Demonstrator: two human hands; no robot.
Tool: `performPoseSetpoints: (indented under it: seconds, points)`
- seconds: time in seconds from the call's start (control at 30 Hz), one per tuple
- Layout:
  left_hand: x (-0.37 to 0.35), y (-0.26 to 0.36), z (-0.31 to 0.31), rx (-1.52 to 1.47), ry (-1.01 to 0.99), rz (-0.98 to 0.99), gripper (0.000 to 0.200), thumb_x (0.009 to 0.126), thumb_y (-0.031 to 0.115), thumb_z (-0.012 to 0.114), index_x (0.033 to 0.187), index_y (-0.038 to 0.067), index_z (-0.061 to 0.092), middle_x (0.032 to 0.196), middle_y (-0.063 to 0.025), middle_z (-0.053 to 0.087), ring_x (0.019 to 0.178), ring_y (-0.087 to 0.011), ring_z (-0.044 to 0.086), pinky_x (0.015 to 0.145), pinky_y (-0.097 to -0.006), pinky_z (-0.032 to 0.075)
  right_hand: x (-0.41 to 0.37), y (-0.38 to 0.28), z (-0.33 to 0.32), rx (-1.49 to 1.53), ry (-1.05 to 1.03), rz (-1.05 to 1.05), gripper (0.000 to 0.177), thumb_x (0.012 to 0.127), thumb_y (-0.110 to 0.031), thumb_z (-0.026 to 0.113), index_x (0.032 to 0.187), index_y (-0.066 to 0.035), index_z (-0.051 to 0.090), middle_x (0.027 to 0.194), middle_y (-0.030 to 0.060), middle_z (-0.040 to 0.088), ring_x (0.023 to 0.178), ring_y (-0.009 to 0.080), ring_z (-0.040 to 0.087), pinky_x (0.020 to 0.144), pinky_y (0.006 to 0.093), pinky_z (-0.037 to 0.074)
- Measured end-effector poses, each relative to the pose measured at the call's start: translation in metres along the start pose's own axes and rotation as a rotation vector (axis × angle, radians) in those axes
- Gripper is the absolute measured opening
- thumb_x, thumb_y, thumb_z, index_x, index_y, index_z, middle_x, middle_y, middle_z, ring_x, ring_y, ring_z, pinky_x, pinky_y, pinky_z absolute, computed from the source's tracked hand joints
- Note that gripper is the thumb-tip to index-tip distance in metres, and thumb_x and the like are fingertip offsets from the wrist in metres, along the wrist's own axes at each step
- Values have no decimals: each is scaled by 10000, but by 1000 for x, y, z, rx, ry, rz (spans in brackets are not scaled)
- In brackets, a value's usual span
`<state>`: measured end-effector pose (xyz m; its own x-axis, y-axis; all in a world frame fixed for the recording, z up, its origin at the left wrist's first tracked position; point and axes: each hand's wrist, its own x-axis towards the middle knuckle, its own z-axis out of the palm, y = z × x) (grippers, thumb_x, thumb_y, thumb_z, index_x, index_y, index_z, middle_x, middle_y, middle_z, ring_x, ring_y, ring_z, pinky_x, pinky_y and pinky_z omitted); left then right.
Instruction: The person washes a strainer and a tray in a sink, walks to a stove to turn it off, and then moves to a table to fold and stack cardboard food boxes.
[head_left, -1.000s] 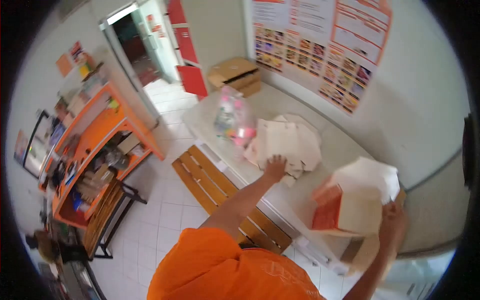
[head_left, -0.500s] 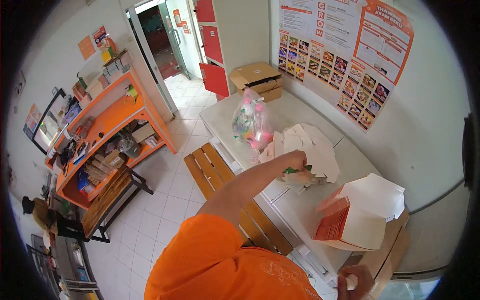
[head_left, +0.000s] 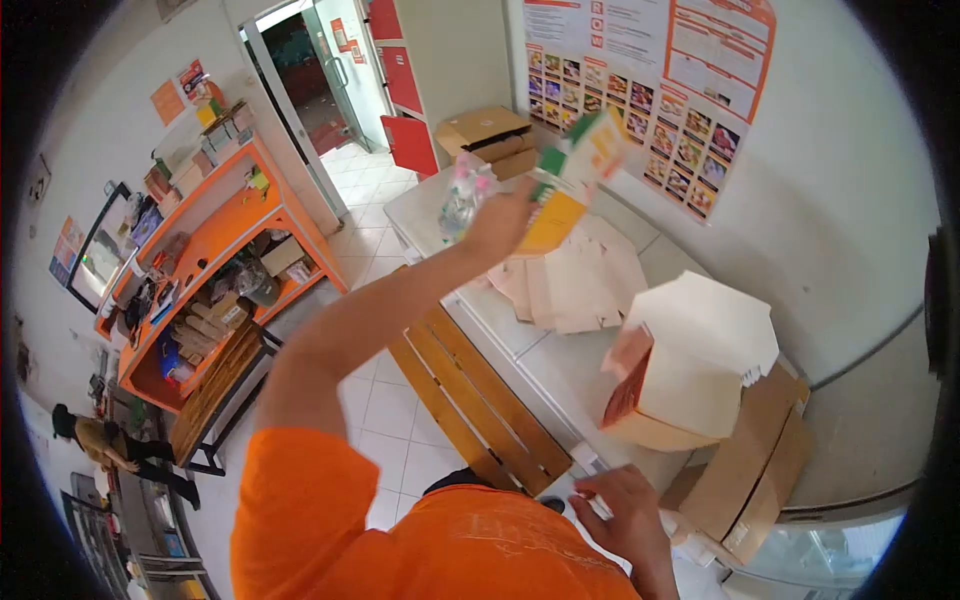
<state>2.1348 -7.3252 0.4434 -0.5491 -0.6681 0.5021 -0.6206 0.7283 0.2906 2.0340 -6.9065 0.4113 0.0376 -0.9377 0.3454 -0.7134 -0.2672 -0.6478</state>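
Observation:
My left hand (head_left: 502, 225) is closed on a green, white and yellow printed carton (head_left: 570, 190), raised over the table and smeared by motion. Below it, a pile of flat pale cartons (head_left: 585, 275) lies on the white table (head_left: 560, 355). My right hand (head_left: 625, 515) is low, near the table's front edge, its fingers bent around a small pale thing that I cannot make out. Between my hands and the wall stands a large stack of folded white-and-red cartons (head_left: 690, 370). A clear bag with pink-topped bottles (head_left: 463, 205) is behind my left hand.
A brown cardboard box (head_left: 487, 135) stands at the table's far end, another box (head_left: 765, 460) at the right. A slatted wooden bench (head_left: 475, 390) runs along the table. Orange shelving (head_left: 300, 225) is at the left. Another person (head_left: 110, 440) is at the far left.
My left hand has risen from the pile, and the printed carton is now up in it. My right hand has moved left and up. The view has shifted slightly.

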Motion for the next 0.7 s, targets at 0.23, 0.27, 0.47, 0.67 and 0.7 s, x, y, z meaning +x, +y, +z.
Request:
performPoseSetpoints:
  seconds: [0.23, 0.27, 0.47, 0.67, 0.7]
  points:
    - [-219, 36, -100, -777, -96, -488, 328, 987, 132, 600, 1282, 13, 520, 1071, -103, 665, 991, -204, 638, 872, -367, 510, 53, -34, 70, -114, 43, -333, 465, 755, -216, 805, 1175, -108, 638, 1268, 87, 626, 1186, 302, 583, 950, 475, 424]
    - [-257, 34, -95, -784, -68, -498, 328, 998, 128, 583, 1295, 5, 519, 1106, -99, 654, 1059, -175, 608, 922, -348, 490, 61, -42, 89, -175, 4, -393, 500, 762, -242, 792, 1214, -115, 620, 1315, 84, 598, 1243, 316, 543, 999, 503, 386]
    - [-385, -10, -117, -1889, 299, -1221, 249, 1067, 183, 460, 1259, 43, 534, 1164, -92, 643, 1024, -202, 652, 885, -384, 567, 102, -58, 222, 397, -67, -429, 325, 870, -218, 671, 1146, -73, 579, 1330, 148, 570, 1255, 390, 535, 1050, 484, 403]
    - [-481, -110, -172, -1789, 683, -1140, 181, 1063, 185, 478, 1083, 52, 598, 952, -58, 656, 836, -153, 654, 799, -354, 581, 149, -176, 362, 695, -202, -176, 403, 919, -187, 655, 1286, -44, 572, 1284, 247, 504, 1260, 390, 479, 1050, 445, 399]
    - [-493, -124, -190, -1653, 668, -1074, 173, 1060, 182, 486, 1070, 52, 599, 919, -49, 649, 793, -141, 646, 779, -341, 580, 156, -197, 378, 352, -277, -258, 449, 919, -207, 662, 1331, -54, 568, 1321, 249, 470, 1273, 392, 447, 1057, 452, 388]
